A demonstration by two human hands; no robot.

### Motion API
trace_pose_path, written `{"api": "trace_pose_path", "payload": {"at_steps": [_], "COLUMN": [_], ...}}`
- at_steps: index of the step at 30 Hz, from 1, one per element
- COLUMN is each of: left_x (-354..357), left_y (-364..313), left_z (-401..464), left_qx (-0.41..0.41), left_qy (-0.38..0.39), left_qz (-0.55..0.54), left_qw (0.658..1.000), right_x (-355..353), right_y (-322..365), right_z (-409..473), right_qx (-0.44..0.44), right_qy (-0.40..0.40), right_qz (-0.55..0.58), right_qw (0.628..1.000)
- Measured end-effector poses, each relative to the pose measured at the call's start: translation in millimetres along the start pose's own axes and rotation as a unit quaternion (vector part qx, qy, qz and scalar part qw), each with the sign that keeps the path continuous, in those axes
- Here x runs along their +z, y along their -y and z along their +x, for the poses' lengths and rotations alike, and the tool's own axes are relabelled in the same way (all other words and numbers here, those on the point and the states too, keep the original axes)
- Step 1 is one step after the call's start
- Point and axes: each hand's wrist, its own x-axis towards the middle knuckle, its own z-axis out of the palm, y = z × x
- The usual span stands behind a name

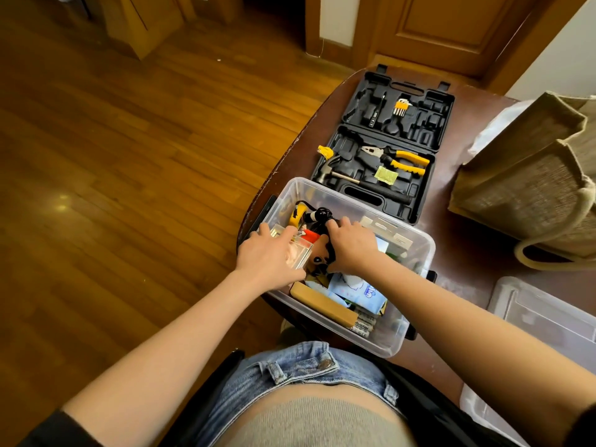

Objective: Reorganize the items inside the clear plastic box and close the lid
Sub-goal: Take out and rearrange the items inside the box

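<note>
The clear plastic box (pixel 416 250) stands open on the brown table, full of small items. My left hand (pixel 267 256) holds a small clear case (pixel 300 254) at the box's left side. My right hand (pixel 351 245) grips a coiled black cable (pixel 319 216) in the middle of the box. A yellow tool (pixel 295 216) lies at the far left corner. A tan flat block (pixel 322 304), a pale blue pouch (pixel 358 290) and batteries (pixel 364 324) fill the near end. The clear lid (pixel 548 317) lies on the table to the right.
An open black tool case (pixel 383 146) with pliers (pixel 396 158), a hammer and hex keys sits just beyond the box. A woven jute bag (pixel 529 185) stands at the right. The table's curved left edge (pixel 283 166) drops to a wooden floor.
</note>
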Motion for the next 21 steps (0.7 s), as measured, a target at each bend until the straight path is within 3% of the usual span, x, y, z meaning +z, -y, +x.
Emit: {"api": "trace_pose_path", "payload": {"at_steps": [5, 17, 21], "left_x": [-5.6, -29.6, -24.4], "left_y": [1.1, -0.7, -2.9], "left_z": [-3.9, -5.6, -2.1], "left_qx": [0.002, 0.012, 0.001], "left_qy": [0.008, 0.045, 0.067], "left_qz": [-0.008, 0.026, 0.031], "left_qw": [1.000, 0.999, 0.997], "right_x": [15.9, 21.2, 16.5], "right_y": [7.1, -5.2, -3.4], "right_z": [12.5, 11.0, 10.9], "right_qx": [-0.030, 0.061, 0.117], "right_qy": [-0.059, -0.123, -0.147], "right_qz": [-0.012, 0.159, 0.236], "right_qw": [0.998, 0.978, 0.953]}}
